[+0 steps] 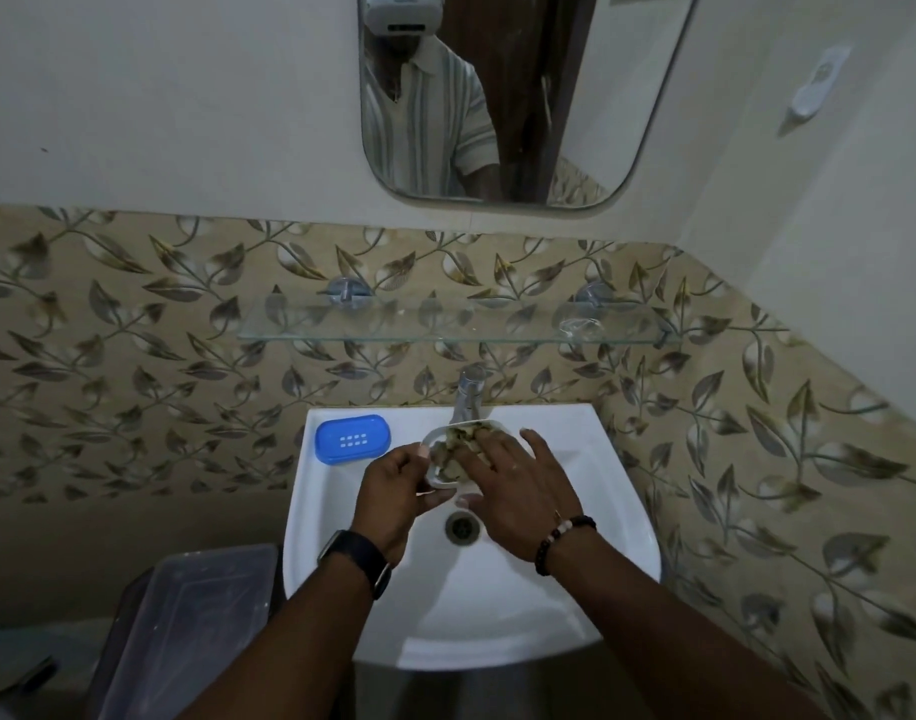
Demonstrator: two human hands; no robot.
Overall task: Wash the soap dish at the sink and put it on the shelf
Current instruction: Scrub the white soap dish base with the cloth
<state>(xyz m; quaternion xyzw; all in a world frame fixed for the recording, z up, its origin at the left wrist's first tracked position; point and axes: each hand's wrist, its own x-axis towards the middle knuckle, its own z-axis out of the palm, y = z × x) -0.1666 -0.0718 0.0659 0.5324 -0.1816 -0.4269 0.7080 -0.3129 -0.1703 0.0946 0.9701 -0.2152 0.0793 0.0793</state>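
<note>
Wristwatch [359, 556] on the left arm, beaded bracelet [559, 537] on the right; both forearms reach in over the white sink [619, 543].

Left hand [393, 485]: fingers curled round the near edge of the white soap dish [430, 443], holding it tilted above the basin, just this side of the tap [468, 394].

Right hand [518, 483]: fingers nearly straight and spread, pressing a brownish scrub pad [461, 439] flat into the hollow of the dish. It grips nothing.

Drain [462, 527] lies directly below the work. Whether water is running cannot be told.

Step in hand, as judged: scrubbing the inside. To do it well:
- keep the dish over the drain, so runoff stays in the basin;
- work the pad into the corners and under the rim (residue likely collects there);
- brace the left grip against the push of the right, since a wet dish may slip.

Blue slotted tray [353, 439] rests on the sink's back-left ledge, apart from the hands.

Further back, the glass shelf [445, 330], where the dish is to go, is mounted on the leaf-patterned tiles; above it, the mirror [601, 96].
</note>
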